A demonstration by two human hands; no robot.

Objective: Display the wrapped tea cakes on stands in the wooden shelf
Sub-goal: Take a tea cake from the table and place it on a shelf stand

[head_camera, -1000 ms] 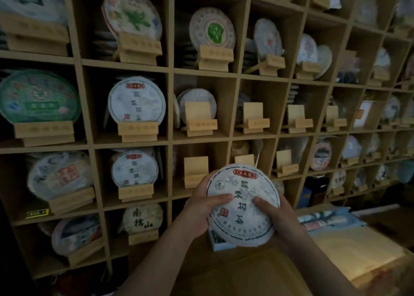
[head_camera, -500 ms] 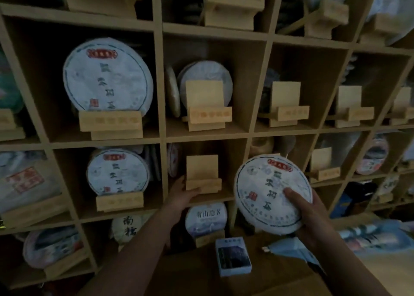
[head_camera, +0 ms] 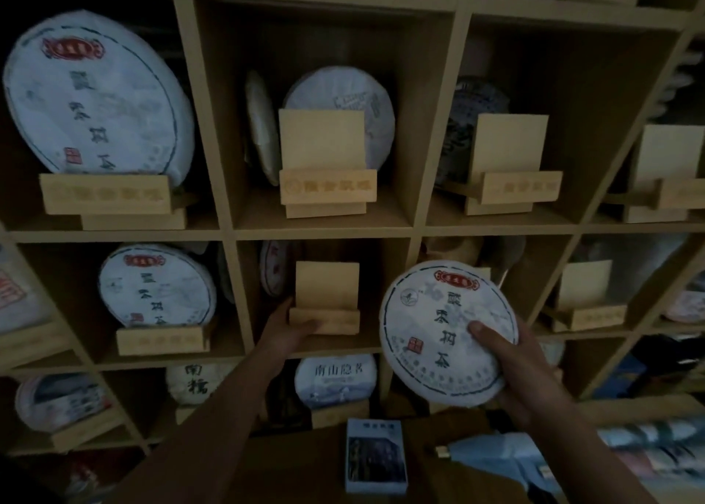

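Note:
My right hand (head_camera: 522,374) holds a round white wrapped tea cake (head_camera: 438,328) with a red label and dark characters, thumb on its face, in front of the wooden shelf (head_camera: 229,232). My left hand (head_camera: 290,332) grips the lower left corner of a bare wooden stand (head_camera: 326,299) in the middle cell of the lower row. Matching tea cakes stand on stands to the left, one in the upper cell (head_camera: 95,99) and one in the lower cell (head_camera: 156,286).
Bare stands sit in the cells above (head_camera: 324,160) and to the right (head_camera: 507,164). More cakes lean at the back of cells. A small blue box (head_camera: 375,457) lies on the brown surface below, with blue packets (head_camera: 572,457) to its right.
The view has closed in on the shelf. My left hand left the cake, reached into the cell and took hold of the bare stand. My right hand carries the cake alone, further right.

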